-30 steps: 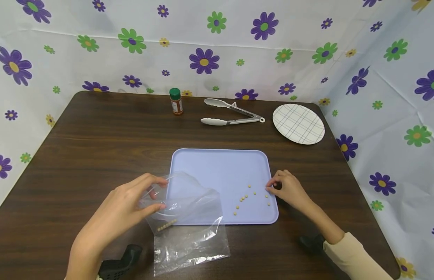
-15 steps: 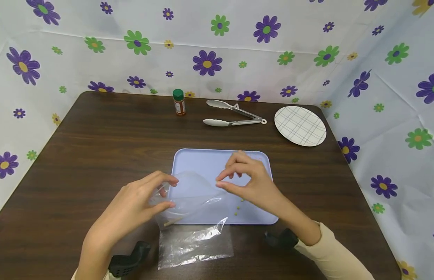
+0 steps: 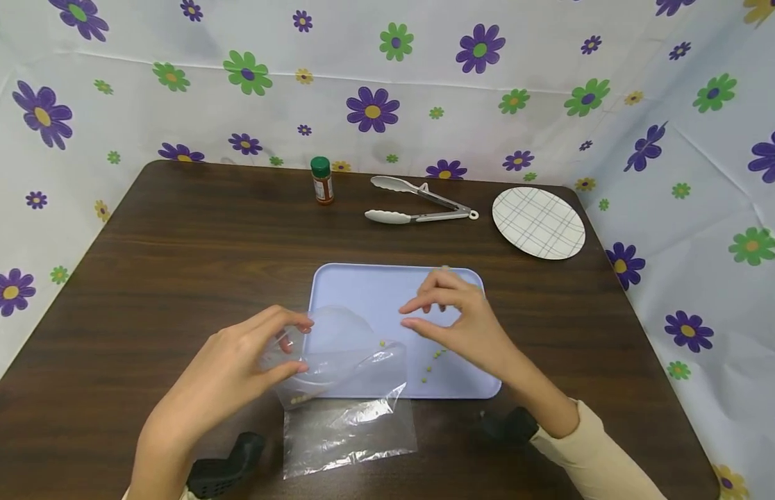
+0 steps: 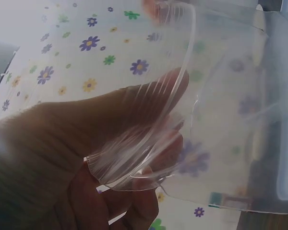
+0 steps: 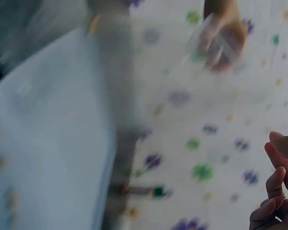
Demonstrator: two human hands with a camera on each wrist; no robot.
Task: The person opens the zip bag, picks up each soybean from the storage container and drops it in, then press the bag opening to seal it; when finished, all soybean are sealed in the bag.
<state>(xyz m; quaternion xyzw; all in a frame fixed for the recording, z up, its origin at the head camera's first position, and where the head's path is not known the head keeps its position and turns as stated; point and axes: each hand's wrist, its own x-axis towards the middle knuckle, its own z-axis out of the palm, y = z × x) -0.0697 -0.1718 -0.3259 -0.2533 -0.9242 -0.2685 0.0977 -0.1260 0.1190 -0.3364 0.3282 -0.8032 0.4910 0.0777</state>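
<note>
A clear plastic bag (image 3: 350,430) lies partly over the front left of the pale blue tray (image 3: 353,283). My left hand (image 3: 234,357) holds its mouth apart, thumb and fingers spread; in the left wrist view the thumb (image 4: 158,93) is seen through the film. Several small pale-yellow balls (image 3: 300,398) sit in the bag's lower left. My right hand (image 3: 469,326) hovers over the tray, thumb and forefinger apart, nothing between them. One ball (image 3: 382,343) shows by the bag's upper right edge; whether inside is unclear. Several more balls (image 3: 429,368) dot the tray, some hidden behind the right hand.
Along the back of the dark wooden table (image 3: 175,278) are a green-capped spice jar (image 3: 322,182), spread tongs (image 3: 425,201) and a white checked plate (image 3: 539,222). A flowered sheet (image 3: 412,76) hangs behind. Dark devices (image 3: 228,464) sit at both wrists.
My right hand came from the tray's right edge to the bag with thumb and finger pinched, then parted them; a ball now shows below. The left hand kept holding the bag.
</note>
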